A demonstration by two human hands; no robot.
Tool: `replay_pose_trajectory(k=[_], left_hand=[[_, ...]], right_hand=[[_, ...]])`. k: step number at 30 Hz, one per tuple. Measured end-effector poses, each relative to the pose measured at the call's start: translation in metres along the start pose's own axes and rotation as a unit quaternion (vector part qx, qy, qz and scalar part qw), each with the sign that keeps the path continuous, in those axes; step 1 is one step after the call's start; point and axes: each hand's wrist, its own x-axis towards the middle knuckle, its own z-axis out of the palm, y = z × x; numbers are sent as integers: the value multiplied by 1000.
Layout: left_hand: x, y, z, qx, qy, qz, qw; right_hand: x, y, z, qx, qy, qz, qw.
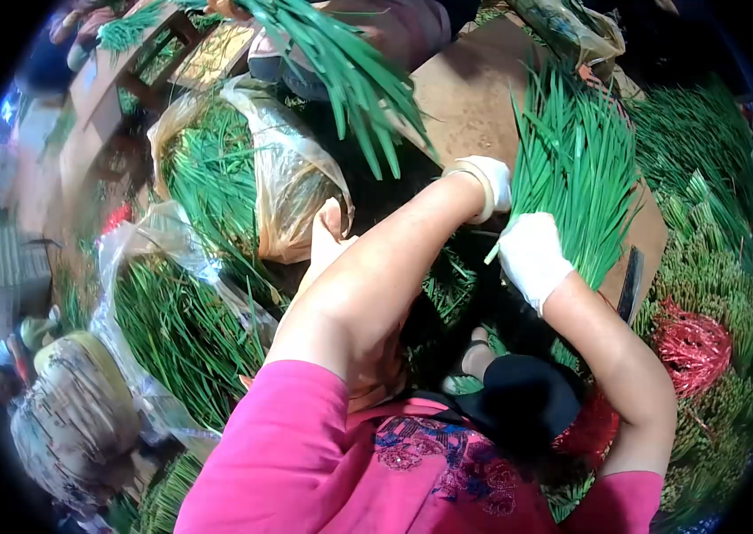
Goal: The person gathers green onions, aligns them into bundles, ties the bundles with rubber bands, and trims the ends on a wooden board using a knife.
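Observation:
A thick bunch of garlic chives lies spread on a brown board in front of me. My right hand, in a white glove, closes on the lower left side of this bunch, and one stem pokes out beside the fingers. My left hand, also gloved and with a pale bangle at the wrist, is at the bunch's left edge; my own forearm and wrist hide most of its fingers. By the board's lower right edge rests a dark, flat strip.
Plastic bags of chives stand on my left. To the right lie large piles of chives and a bundle of red ties. Across from me a person holds another bunch above the board's left side. Another person is at far left.

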Motion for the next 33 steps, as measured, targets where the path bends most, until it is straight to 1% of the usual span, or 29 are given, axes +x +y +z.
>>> replay_pose_trajectory(k=[2, 4, 5, 6, 8, 11, 14, 15, 16, 17, 18, 19, 20, 21, 22, 24, 25, 26, 27, 28, 29, 30, 31, 33], left_hand=[[1, -1, 1, 9, -4, 15, 1000], [-5, -1, 1, 0, 5, 14, 1000], [-6, -1, 2, -5, 13, 17, 1000], [-5, -1, 3, -11, 20, 20, 1000], [-1, -3, 6, -2, 11, 19, 1000], [0, -4, 7, 10, 11, 21, 1000], [4, -4, 12, -9, 41, 7, 999], [10, -5, 15, 7, 31, 29, 999], [14, -7, 18, -2, 32, 21, 999], [11, -6, 16, -3, 22, 15, 1000], [8, -4, 13, -5, 13, 8, 1000], [6, -2, 10, -1, 31, 18, 999], [3, -2, 12, -1, 43, 25, 999], [9, -4, 15, 21, 32, 34, 999], [8, -3, 15, 6, 43, 20, 999], [-1, 2, 8, -11, 42, 4, 999], [-1, 5, 3, 10, 19, -23, 999], [-5, 6, 2, 2, 20, -28, 999], [-1, 4, 3, 0, 18, -39, 999], [4, 4, 6, -3, 15, -47, 999], [4, 4, 6, -7, 15, -41, 999], [5, 4, 6, -10, 16, -35, 999], [10, 0, 10, 9, 17, -16, 1000], [11, 1, 9, 16, 5, -17, 1000]], right_hand=[[-7, -6, -5, -37, 25, 31, 999], [-21, -16, -11, 1, 53, 19, 998], [-29, -24, -9, -36, 83, 20, 996], [-35, -26, -8, 84, 40, -20, 995], [-55, -31, -26, 182, 34, -16, 983], [-79, -18, -45, 306, -30, -30, 951], [-89, -41, -6, 436, 8, -100, 894], [-90, -60, 4, 523, 37, -89, 847], [-85, -85, 30, 665, -59, -12, 745], [-80, -111, 55, 776, -123, 93, 612], [-65, -133, 88, 754, -126, 182, 618], [-24, -148, 155, 829, 24, 279, 485], [28, -181, 265, 582, 77, 406, 700], [33, -145, 214, 689, 163, 413, 572], [44, -121, 187, 755, 212, 410, 466], [69, -104, 173, 806, 263, 402, 345], [73, -106, 170, 831, 260, 385, 307], [72, -109, 167, 852, 255, 369, 269], [61, -108, 158, 889, 158, 292, 314], [60, -150, 185, 905, 233, 210, 287], [45, -172, 184, 836, 134, 183, 500], [30, -193, 182, 640, 49, 127, 756], [15, -214, 180, 461, 20, 44, 886], [11, -221, 147, 438, 134, 57, 887]])
